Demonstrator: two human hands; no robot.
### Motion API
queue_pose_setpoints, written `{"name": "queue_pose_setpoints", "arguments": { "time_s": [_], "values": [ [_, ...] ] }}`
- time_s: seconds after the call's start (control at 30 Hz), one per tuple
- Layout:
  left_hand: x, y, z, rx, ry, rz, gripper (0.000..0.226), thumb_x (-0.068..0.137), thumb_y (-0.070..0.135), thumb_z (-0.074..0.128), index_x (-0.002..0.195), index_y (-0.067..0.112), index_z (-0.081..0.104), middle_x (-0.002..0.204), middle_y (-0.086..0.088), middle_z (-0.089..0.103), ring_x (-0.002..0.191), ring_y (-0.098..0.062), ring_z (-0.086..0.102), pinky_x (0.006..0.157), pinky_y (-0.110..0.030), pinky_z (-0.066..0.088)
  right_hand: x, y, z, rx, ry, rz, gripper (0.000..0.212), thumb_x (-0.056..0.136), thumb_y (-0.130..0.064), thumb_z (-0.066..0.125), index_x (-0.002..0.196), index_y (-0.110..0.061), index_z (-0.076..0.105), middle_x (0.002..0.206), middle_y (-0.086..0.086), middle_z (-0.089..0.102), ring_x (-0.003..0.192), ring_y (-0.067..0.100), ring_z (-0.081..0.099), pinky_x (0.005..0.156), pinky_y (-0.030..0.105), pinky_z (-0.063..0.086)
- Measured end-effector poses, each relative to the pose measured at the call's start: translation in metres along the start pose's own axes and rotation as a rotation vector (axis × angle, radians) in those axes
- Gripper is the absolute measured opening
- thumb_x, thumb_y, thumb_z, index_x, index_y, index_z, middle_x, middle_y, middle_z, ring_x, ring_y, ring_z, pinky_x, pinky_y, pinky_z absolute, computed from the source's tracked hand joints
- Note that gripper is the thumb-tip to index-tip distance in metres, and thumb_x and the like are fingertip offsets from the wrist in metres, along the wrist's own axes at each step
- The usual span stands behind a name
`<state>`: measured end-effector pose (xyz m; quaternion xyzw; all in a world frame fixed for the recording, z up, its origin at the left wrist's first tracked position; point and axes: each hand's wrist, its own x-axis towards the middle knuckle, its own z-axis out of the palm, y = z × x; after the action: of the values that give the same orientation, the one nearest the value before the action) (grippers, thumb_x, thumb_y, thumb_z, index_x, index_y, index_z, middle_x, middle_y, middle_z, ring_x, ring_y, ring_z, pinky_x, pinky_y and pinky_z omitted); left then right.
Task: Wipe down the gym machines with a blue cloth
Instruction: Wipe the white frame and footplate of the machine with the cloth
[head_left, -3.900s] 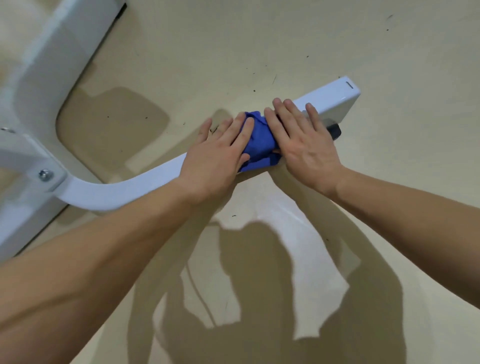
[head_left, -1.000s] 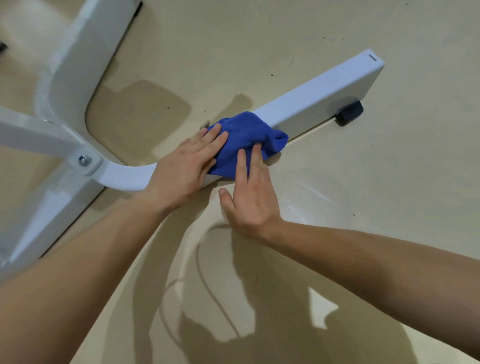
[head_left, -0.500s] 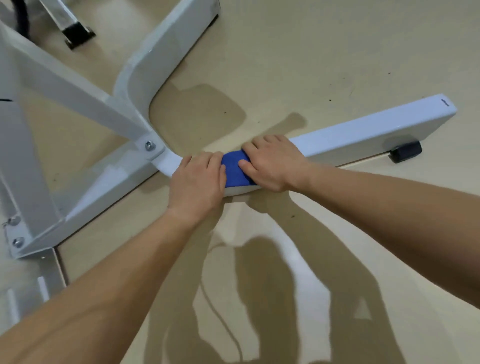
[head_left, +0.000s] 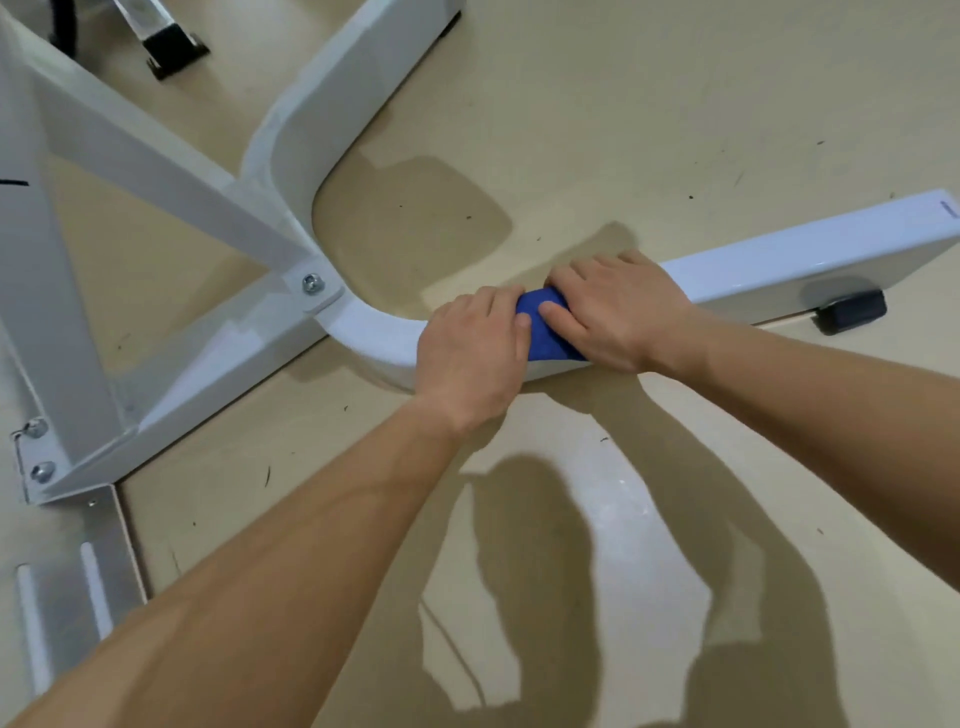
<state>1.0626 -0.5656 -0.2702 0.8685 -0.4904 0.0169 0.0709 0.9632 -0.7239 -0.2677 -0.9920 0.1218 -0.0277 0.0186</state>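
At nine o'clock stands the white frame (head_left: 156, 171) of a gym machine, its struts meeting at a bolt (head_left: 313, 283). From that joint a curved bar (head_left: 374, 332) bends toward three o'clock and runs straight along the floor (head_left: 675, 130). The left hand (head_left: 470, 353) sits on the bend, fingers folded over the bar's far side, thumb tip touching the cloth (head_left: 545, 332). The cloth — blue, bunched — lies on top of the bar near the middle of the view, squeezed between the two hands. The right hand (head_left: 618, 312), at three o'clock of the cloth, covers its right part, thumb pressed on it and fingers curled over the far edge. Further toward three o'clock a black rubber foot (head_left: 852, 310) sits under the bar, near its squared end.
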Motion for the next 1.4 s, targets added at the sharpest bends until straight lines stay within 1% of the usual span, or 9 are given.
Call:
{"name": "queue_pose_setpoints", "arguments": {
  "time_s": [0.1,0.23,0.37,0.5,0.7,0.83,0.97,1.17,1.4],
  "values": [
    [0.012,0.011,0.002,0.01,-0.022,0.016,0.047,0.098,0.035,0.021,0.117,0.015,0.06,0.103,-0.004,0.066,0.088,-0.028,0.061,0.077,-0.042,0.047,-0.003,0.006,-0.002,-0.035,-0.014,0.034,0.046,0.097,-0.049,0.016,0.097,-0.016,0.049,0.1,0.009,0.061,0.09,0.031,0.054,0.081,0.04,0.036],
    [0.0,-0.039,-0.009,-0.009,-0.088,0.103,0.035,0.104,0.03,0.03,0.123,0.017,0.057,0.11,-0.002,0.065,0.095,-0.027,0.059,0.079,-0.042,0.047,0.008,-0.028,-0.01,0.003,-0.088,-0.015,0.034,0.101,-0.047,0.02,0.094,-0.019,0.038,0.107,0.009,0.058,0.095,0.029,0.052,0.084,0.04,0.037],
    [-0.014,-0.112,-0.028,0.065,-0.106,0.164,0.041,0.101,0.033,0.025,0.115,0.016,0.06,0.105,-0.003,0.065,0.097,-0.027,0.058,0.089,-0.041,0.043,0.047,-0.096,-0.006,0.073,-0.223,-0.076,0.042,0.104,-0.046,0.022,0.115,-0.015,0.048,0.121,0.01,0.057,0.11,0.031,0.055,0.081,0.037,0.035],
    [-0.01,-0.126,-0.033,0.121,-0.14,0.17,0.042,0.101,0.033,0.023,0.114,0.016,0.059,0.106,-0.003,0.064,0.098,-0.027,0.057,0.093,-0.04,0.042,0.052,-0.113,0.002,0.023,-0.095,-0.078,0.041,0.104,-0.045,0.024,0.113,-0.013,0.049,0.116,0.011,0.06,0.102,0.032,0.058,0.078,0.038,0.037],
    [-0.009,-0.052,-0.016,0.028,-0.105,0.039,0.036,0.104,0.033,0.026,0.12,0.019,0.055,0.106,-0.002,0.065,0.093,-0.029,0.058,0.079,-0.043,0.046,0.018,-0.034,0.0,0.041,-0.033,-0.149,0.037,0.101,-0.052,0.022,0.098,-0.019,0.04,0.108,0.006,0.059,0.094,0.028,0.054,0.073,0.035,0.03],
    [0.011,0.007,-0.004,0.027,-0.074,0.037,0.037,0.103,0.033,0.027,0.128,0.019,0.051,0.112,-0.003,0.063,0.094,-0.03,0.058,0.077,-0.042,0.046,-0.01,0.025,-0.001,-0.019,-0.029,-0.122,0.058,0.095,-0.057,0.011,0.113,-0.019,0.05,0.106,0.002,0.058,0.091,0.026,0.053,0.078,0.037,0.039],
    [0.037,0.063,0.01,0.033,-0.042,0.088,0.037,0.102,0.034,0.027,0.125,0.018,0.052,0.109,-0.002,0.062,0.091,-0.029,0.058,0.075,-0.04,0.042,-0.039,0.081,-0.006,-0.036,-0.019,-0.054,0.054,0.097,-0.054,0.018,0.119,-0.018,0.051,0.103,0.003,0.057,0.088,0.028,0.052,0.083,0.042,0.043],
    [0.079,0.149,0.026,-0.009,-0.017,0.182,0.041,0.102,0.034,0.027,0.136,0.017,0.045,0.114,-0.002,0.06,0.094,-0.03,0.057,0.071,-0.038,0.036,-0.083,0.164,-0.012,-0.028,0.007,0.074,0.053,0.099,-0.052,0.022,0.127,-0.017,0.05,0.113,0.006,0.059,0.101,0.03,0.054,0.097,0.041,0.039],
    [0.131,0.242,0.033,-0.055,-0.119,0.225,0.04,0.104,0.033,0.026,0.14,0.02,0.038,0.12,-0.003,0.058,0.098,-0.028,0.055,0.069,-0.036,0.032,-0.12,0.238,-0.026,-0.097,0.007,0.266,0.054,0.097,-0.052,0.018,0.124,-0.016,0.049,0.117,0.009,0.06,0.105,0.03,0.052,0.102,0.044,0.037]
  ]
}}
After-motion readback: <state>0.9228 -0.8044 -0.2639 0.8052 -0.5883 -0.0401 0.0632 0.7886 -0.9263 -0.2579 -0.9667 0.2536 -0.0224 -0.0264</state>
